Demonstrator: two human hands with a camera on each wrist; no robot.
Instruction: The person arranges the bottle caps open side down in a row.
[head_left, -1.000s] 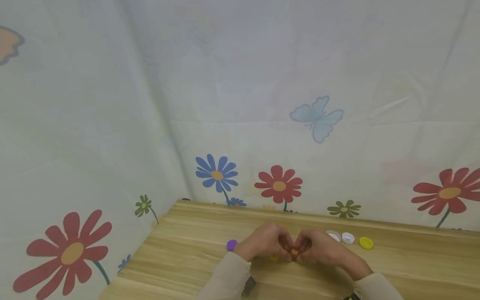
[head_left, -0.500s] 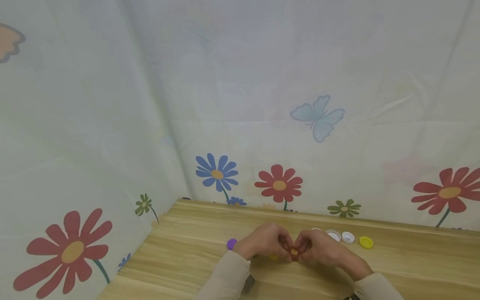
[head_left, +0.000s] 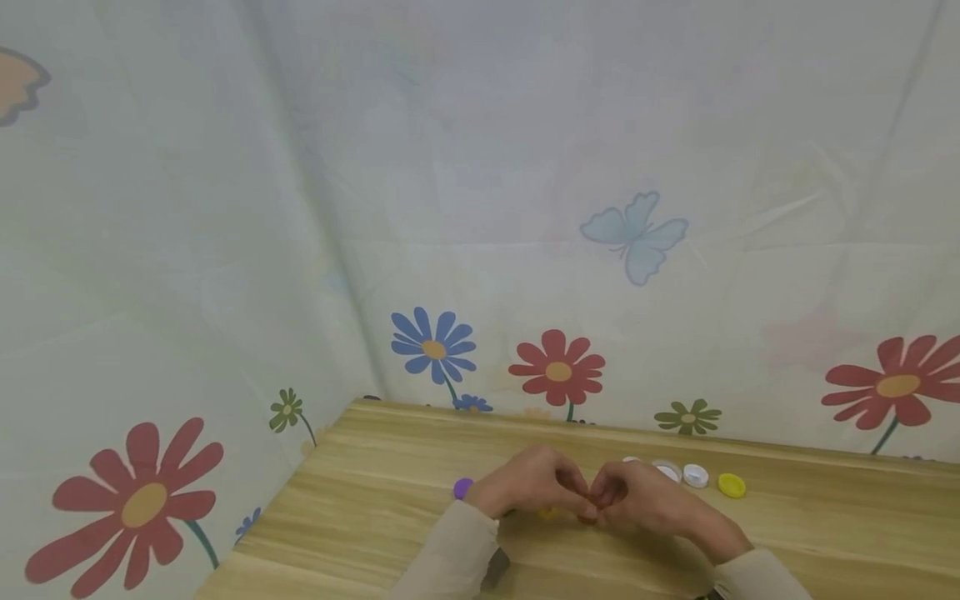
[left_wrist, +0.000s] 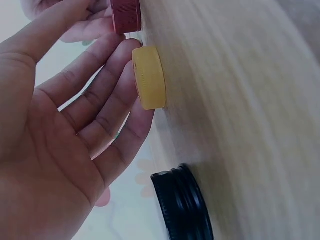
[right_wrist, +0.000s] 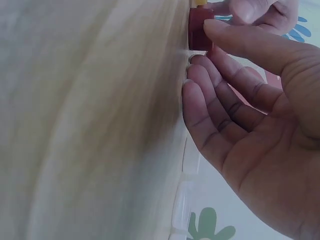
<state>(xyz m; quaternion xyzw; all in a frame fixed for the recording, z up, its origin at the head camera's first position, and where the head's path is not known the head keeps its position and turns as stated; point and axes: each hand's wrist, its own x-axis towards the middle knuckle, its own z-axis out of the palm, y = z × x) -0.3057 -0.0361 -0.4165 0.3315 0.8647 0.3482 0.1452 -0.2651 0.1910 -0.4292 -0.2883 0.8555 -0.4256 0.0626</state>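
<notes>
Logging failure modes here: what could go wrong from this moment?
The red cap is pinched between the left hand and right hand, so uneven pressure might make it slip.
The yellow cap lies close to the left hand, so a sideways shift could knock it.
In the head view, the hands hide most of the red cap, so a slip might go unseen there.

Red cap (left_wrist: 127,18), flower-patterned backdrop (head_left: 487,200)
</notes>
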